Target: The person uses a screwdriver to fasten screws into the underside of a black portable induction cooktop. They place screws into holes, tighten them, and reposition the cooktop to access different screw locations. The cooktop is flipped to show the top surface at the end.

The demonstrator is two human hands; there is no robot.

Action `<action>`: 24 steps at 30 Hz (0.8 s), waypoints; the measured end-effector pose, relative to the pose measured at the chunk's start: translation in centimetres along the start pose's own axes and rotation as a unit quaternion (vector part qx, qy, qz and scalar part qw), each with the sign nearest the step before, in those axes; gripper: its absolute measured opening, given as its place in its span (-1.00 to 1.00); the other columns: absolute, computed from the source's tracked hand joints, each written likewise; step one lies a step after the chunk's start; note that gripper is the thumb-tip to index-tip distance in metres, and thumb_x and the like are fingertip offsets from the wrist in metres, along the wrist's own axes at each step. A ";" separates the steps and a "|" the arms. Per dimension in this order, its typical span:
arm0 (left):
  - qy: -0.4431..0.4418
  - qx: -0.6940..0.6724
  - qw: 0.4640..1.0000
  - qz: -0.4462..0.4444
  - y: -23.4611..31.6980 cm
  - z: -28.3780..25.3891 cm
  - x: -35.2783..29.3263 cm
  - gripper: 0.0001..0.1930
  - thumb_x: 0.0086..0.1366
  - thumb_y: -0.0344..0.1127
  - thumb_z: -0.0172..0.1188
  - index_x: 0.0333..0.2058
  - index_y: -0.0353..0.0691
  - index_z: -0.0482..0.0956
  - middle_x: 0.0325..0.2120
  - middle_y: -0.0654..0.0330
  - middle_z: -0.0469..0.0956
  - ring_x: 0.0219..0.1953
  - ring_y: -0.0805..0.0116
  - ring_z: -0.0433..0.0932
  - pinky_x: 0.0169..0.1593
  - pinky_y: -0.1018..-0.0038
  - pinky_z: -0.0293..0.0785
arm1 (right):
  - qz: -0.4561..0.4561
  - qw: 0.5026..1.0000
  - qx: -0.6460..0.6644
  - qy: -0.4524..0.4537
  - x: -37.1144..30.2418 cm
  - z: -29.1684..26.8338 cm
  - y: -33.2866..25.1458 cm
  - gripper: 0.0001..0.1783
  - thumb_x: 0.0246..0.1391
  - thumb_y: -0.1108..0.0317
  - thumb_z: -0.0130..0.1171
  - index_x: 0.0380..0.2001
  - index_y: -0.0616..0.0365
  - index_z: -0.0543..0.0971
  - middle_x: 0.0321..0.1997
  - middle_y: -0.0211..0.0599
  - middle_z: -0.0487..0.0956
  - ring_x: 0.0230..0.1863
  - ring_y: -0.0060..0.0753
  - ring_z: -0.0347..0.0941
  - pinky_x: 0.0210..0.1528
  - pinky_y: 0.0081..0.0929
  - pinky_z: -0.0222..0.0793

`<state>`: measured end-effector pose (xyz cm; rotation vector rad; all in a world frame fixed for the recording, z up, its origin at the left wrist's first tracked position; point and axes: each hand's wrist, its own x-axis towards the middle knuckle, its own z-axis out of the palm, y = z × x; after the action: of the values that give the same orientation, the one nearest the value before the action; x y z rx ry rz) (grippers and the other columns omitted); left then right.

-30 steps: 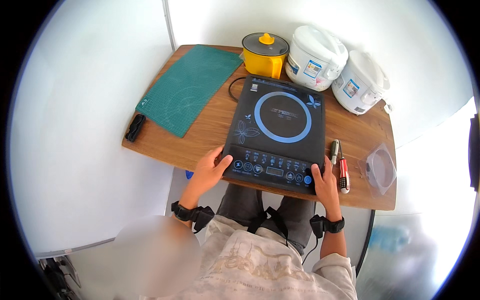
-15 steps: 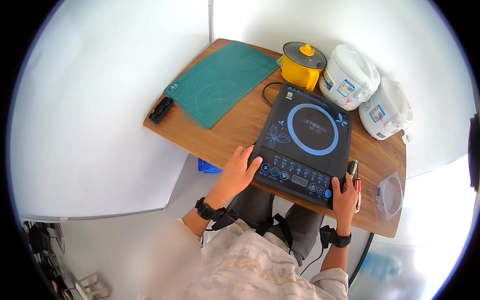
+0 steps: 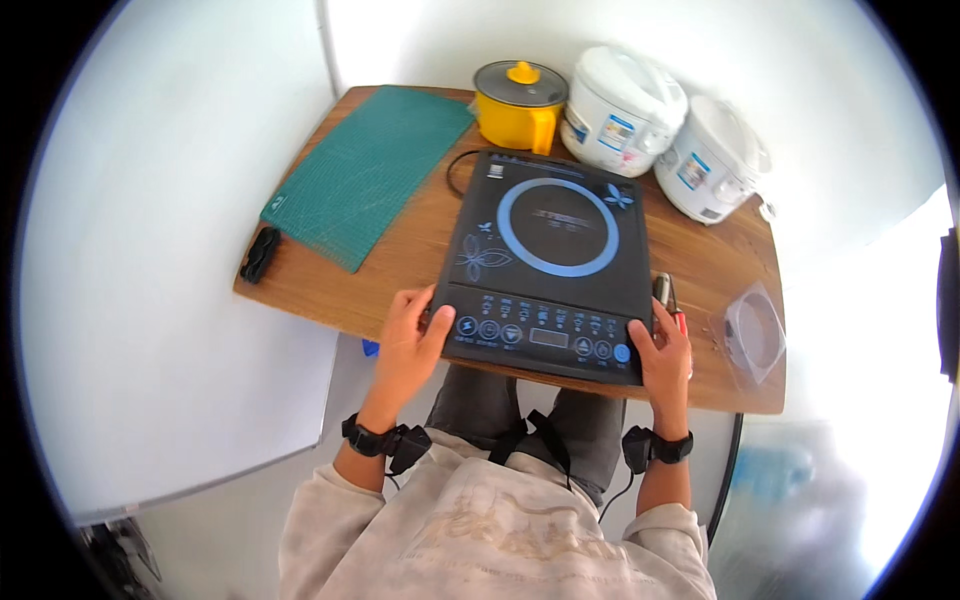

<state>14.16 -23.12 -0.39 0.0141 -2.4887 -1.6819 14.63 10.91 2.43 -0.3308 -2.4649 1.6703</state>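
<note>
A black induction cooktop (image 3: 550, 285) with a blue ring and a row of touch buttons lies on the wooden table, close to its front edge. My left hand (image 3: 412, 335) holds its near left corner, thumb on top and the other fingers along the side. At the opposite near corner, my right hand (image 3: 662, 352) grips the right side the same way. The fingertips under both edges are hidden. Just beyond my right hand lie tools with a red handle (image 3: 681, 322) and a metallic one, partly covered by that hand.
Behind the cooktop stand a yellow pot (image 3: 515, 118) with a glass lid and two white rice cookers (image 3: 620, 115). A green cutting mat (image 3: 370, 165) covers the left side, with a black object (image 3: 260, 254) beside it. A clear plastic container (image 3: 755, 335) sits at the right. A cable (image 3: 452, 172) runs behind the cooktop.
The whole view has turned and shifted, so the table and everything on it appear farther left. Both hands keep their hold on the cooktop, which looks little changed relative to the table.
</note>
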 end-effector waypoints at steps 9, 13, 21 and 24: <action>0.002 -0.046 0.998 -0.033 -1.3 -0.4 -0.2 -0.59 0.48 -0.29 0.19 0.18 -0.42 0.52 -0.04 0.17 0.52 -0.07 0.45 0.51 0.01 0.50 0.46 | -0.043 0.998 0.054 0.011 -0.2 0.2 -0.2 -0.28 0.17 0.34 0.41 0.33 0.40 0.41 -0.16 -0.19 0.70 -0.22 -0.63 0.55 -0.14 -0.57 0.52; -0.002 -0.123 0.991 -0.060 -0.7 -0.9 -0.5 -0.54 0.51 -0.29 0.15 0.27 -0.43 0.43 0.05 0.16 0.53 0.02 0.44 0.51 0.12 0.49 0.41 | -0.057 0.998 -0.011 0.018 -0.9 0.1 -0.7 -0.24 0.11 0.26 0.46 0.31 0.36 0.43 -0.30 -0.16 0.65 -0.40 -0.53 0.47 -0.27 -0.49 0.47; 0.052 -0.401 0.897 -0.180 -0.1 -4.7 -2.9 -0.52 0.55 -0.12 0.09 0.30 -0.26 0.37 0.19 0.21 0.49 0.11 0.36 0.53 0.16 0.38 0.48 | -0.143 0.988 -0.049 -0.036 -4.1 3.2 -4.8 -0.19 0.14 0.22 0.43 0.39 0.22 0.35 -0.15 0.01 0.60 -0.28 -0.06 0.53 -0.17 -0.30 0.49; 0.069 -0.375 0.906 -0.185 -0.3 -6.2 -4.2 -0.49 0.54 -0.10 0.12 0.30 -0.29 0.36 0.17 0.16 0.53 0.12 0.34 0.57 0.12 0.38 0.55 | -0.158 0.983 -0.023 -0.093 -4.2 4.4 -6.2 -0.16 0.17 0.25 0.39 0.43 0.24 0.27 -0.07 0.04 0.58 -0.14 0.08 0.54 -0.05 -0.26 0.48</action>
<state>19.07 -28.60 1.19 0.5276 -1.6576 -2.5720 17.05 3.65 6.60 0.2143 -2.5220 1.5736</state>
